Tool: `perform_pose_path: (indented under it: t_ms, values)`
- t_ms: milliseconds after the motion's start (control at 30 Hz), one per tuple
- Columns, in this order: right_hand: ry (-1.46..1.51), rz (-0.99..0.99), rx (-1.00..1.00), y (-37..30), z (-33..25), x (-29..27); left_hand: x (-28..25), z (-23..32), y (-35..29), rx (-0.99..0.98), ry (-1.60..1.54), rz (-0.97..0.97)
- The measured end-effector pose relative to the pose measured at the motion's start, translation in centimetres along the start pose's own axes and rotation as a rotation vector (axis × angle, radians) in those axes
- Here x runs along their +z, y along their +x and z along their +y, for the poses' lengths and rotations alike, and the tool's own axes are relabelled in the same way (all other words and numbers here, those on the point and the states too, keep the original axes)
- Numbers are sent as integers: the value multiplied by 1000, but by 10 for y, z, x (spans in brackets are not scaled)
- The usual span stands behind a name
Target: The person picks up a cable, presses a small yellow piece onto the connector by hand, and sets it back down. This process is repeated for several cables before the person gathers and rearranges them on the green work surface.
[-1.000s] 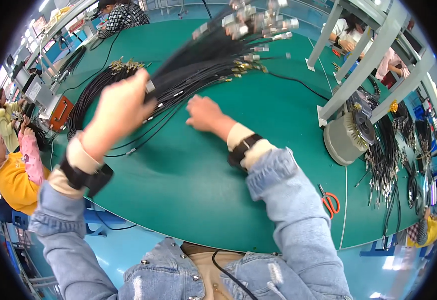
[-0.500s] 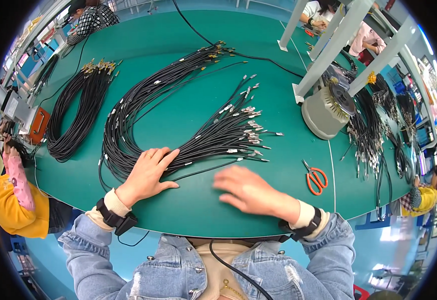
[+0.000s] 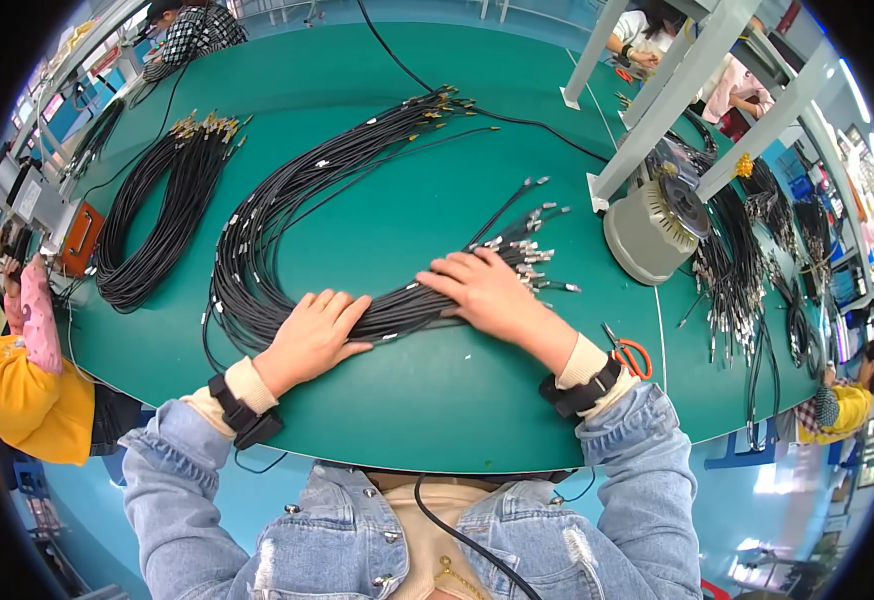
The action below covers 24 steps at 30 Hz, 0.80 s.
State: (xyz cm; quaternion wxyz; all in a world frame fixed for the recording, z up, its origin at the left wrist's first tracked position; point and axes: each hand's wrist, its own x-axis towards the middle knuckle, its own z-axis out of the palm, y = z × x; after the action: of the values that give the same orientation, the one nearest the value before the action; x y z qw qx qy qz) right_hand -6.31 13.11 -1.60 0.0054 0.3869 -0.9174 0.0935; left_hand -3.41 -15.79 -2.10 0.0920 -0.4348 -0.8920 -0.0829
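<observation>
From my end of the feed, the clearest change over the last half second is on the right: the right fingers (image 3: 455,272), blurred then and over bare bench (image 3: 437,420) just short of the cables, now lie across the black cable bundle (image 3: 242,255). The left fingers (image 3: 327,308) were already down on it and rest at much the same spot; a second back I had the bundle swung up in the air. Its silver connectors (image 3: 529,253) have shifted a little, and some of them look smeared. I see the bundle running under both sets of fingers, with a short stretch bare between them, the connectors fanning out just beyond the right fingers. Past the left fingers it bends away in a broad curve and doubles back to gold-tipped ends (image 3: 444,97) well beyond both. My left fingers are draped over the cables with the thumb held out wide along the near edge; the right ones are slightly spread on top. How firmly either set grips, I cannot tell. The orange-handled scissors (image 3: 621,348), fully visible before, sit to the right of the right fingers, partly covered by that wrist. A second cable bundle (image 3: 187,205) lies well left of the left fingers.
</observation>
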Motion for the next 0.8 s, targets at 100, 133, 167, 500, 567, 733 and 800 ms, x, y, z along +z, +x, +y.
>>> perform_pose_path:
  t_ms: [100, 133, 167, 500, 567, 733, 800]
  values:
    - [-3, 23, 42, -15, 2, -8, -5, 9, 12, -196, -68, -117]
    - [24, 30, 76, -23, -6, -15, -9, 10, 9, -203, -67, -117]
    - [51, 37, 110, -32, -12, -20, -14, 11, 4, -201, -39, -86]
    - [195, 40, 215, -85, -21, -24, -32, -38, -61, -303, 94, -58]
    - [196, 55, 207, -82, -17, -23, -37, -41, -57, -272, 80, -101]
    - [235, 58, 193, -82, -25, -26, -44, -38, -64, -172, 33, -203]
    - [201, 21, 137, -85, -28, -29, -43, -42, -67, -150, 25, -210]
